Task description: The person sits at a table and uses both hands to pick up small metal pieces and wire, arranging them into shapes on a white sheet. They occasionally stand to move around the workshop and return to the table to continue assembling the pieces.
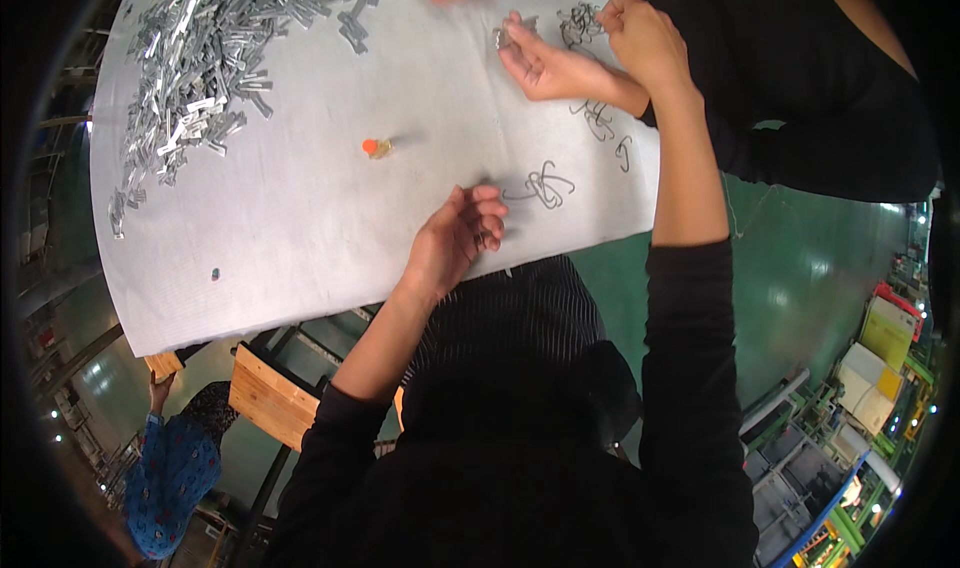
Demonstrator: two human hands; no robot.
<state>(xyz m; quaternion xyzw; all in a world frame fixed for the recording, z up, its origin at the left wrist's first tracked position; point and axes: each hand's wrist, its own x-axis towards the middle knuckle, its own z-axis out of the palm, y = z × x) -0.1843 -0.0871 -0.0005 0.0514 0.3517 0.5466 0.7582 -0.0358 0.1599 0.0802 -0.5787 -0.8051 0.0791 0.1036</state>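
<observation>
Reaching nearer and to the right of the small orange-capped bottle [378, 148] with the left hand [458, 233], fingers loosely bent, just beside thin, curved wire hooks [545, 188]; cannot tell whether gripping one. Holding the right hand [648, 40] folded, farther and well right of the bottle, near a dark hook tangle [580, 25]; cannot tell whether empty. Heaped left of and beyond the bottle: flat, shiny metal strips [200, 78]. Beneath the bottle: a pale, smooth, faintly creased tabletop [300, 218].
</observation>
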